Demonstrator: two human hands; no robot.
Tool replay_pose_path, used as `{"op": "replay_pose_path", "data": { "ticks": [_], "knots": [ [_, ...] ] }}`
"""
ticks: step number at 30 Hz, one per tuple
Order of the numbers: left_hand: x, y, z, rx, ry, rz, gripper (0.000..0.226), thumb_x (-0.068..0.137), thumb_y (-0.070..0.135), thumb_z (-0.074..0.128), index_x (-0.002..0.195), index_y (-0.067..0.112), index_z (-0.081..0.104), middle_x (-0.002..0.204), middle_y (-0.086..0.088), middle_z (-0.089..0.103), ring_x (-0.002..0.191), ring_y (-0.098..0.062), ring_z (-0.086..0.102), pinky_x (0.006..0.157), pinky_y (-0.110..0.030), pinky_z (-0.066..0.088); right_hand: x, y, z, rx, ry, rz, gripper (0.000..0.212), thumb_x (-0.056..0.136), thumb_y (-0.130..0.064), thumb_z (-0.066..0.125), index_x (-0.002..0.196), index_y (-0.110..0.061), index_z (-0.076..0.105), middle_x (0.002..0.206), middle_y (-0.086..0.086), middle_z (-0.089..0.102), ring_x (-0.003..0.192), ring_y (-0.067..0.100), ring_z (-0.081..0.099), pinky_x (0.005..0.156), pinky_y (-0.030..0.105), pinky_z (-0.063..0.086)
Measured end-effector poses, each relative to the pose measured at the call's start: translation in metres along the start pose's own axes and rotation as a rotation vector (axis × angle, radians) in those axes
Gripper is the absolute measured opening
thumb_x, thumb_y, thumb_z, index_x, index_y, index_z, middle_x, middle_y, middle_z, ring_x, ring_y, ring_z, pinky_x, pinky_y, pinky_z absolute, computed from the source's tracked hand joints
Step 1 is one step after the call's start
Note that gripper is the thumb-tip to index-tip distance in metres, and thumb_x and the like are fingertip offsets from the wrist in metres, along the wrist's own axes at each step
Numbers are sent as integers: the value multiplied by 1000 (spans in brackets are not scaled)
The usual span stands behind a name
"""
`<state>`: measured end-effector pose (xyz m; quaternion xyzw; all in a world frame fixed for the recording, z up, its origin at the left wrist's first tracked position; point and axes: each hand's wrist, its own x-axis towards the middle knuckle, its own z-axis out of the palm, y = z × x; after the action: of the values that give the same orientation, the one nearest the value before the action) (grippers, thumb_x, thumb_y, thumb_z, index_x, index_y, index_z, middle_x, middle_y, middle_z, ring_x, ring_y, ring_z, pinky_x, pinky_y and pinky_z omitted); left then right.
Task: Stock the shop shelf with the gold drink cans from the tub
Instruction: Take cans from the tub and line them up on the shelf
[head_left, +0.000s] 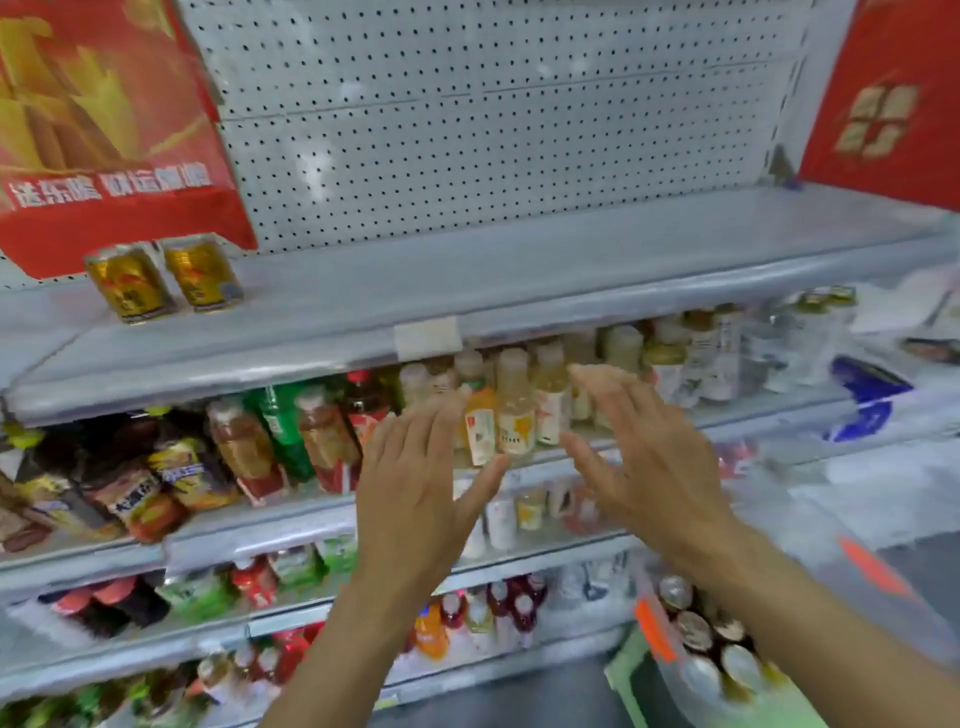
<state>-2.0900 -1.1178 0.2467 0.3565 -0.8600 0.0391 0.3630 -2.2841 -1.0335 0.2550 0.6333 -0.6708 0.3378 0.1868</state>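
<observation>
Two gold drink cans (161, 278) stand side by side at the left end of the grey top shelf (519, 270), in front of a red carton. My left hand (421, 493) and my right hand (649, 457) are both held up below that shelf's front edge, fingers spread and empty, in front of the bottle rows. The tub (675, 691) sits low at the right, pale plastic with orange marks, and several can tops (701, 629) show inside it under my right forearm.
A red carton (104, 130) stands at the shelf's back left and another red box (883, 104) at the right. White pegboard (493, 114) backs the shelf. Lower shelves hold bottles (514, 405) and packets (130, 488).
</observation>
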Motion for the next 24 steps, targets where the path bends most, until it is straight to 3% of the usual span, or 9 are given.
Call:
{"op": "replay_pose_path", "data": {
  "ticks": [5, 10, 15, 19, 24],
  "knots": [
    [-25, 89, 84, -133, -204, 25, 54, 92, 51, 46, 131, 16, 55, 122, -3, 61, 110, -25, 55, 94, -38, 44, -83, 101, -25, -17, -124, 199, 47, 89, -40, 45, 130, -18, 51, 128, 3, 57, 110, 20, 55, 76, 33, 53],
    [-50, 152, 176, -306, -473, -11, 56, 90, 56, 44, 134, 21, 51, 119, 3, 60, 107, -19, 55, 90, -32, 45, -170, 195, -18, -15, -265, 577, 48, 90, -46, 45, 135, -30, 42, 133, -7, 51, 114, 22, 54, 77, 41, 51],
    [-67, 180, 274, -373, -782, -71, 64, 89, 61, 36, 145, 30, 35, 142, 8, 45, 125, -14, 43, 99, -26, 32, -230, 260, 15, 66, -391, 845, 45, 94, -35, 53, 136, -32, 38, 135, -4, 45, 122, 22, 46, 85, 45, 47],
    [-77, 181, 361, -416, -952, -121, 62, 93, 49, 50, 147, 29, 28, 144, 8, 40, 129, -16, 42, 98, -32, 40, -265, 306, 60, 105, -487, 994, 60, 89, -35, 60, 142, -24, 35, 136, 1, 42, 122, 25, 46, 85, 44, 47],
    [-87, 179, 453, -458, -1113, -162, 79, 86, 43, 62, 151, 29, 18, 151, 7, 30, 135, -16, 35, 104, -34, 38, -295, 352, 122, 96, -629, 1138, 81, 83, -33, 68, 148, -13, 25, 144, 12, 34, 126, 33, 43, 92, 40, 45]
  ]
}}
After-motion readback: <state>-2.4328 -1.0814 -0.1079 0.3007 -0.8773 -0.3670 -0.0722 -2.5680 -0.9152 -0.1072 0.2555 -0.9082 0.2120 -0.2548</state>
